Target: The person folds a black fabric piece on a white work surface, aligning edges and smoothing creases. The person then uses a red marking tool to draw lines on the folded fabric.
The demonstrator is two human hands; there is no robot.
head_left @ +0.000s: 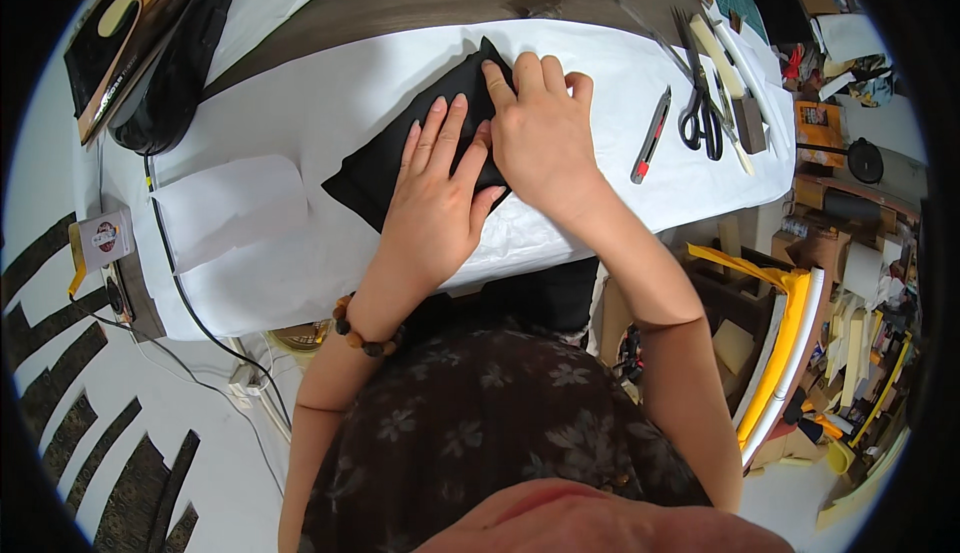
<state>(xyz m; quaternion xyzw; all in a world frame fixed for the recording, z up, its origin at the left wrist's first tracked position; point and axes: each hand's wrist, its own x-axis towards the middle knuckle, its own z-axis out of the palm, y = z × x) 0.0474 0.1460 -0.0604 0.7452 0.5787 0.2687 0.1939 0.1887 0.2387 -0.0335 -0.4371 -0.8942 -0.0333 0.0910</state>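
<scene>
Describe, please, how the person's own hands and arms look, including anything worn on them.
The left hand and right hand wear no gloves, and the forearms have no sleeves. A bracelet of chunky brown and amber beads circles the left wrist; the right wrist has none.

The black flat piece (378, 168), matte and apparently of cloth, lies on the white sheet (345, 83) that covers the surface. It is set at a slant, with one pointed corner at the far end and another at the left. The visible outline is angular. The left hand (437, 203) rests spread across its middle; the right hand (545, 138) touches its right side, index fingertip near the far corner. Both hands hide part of the piece.
</scene>
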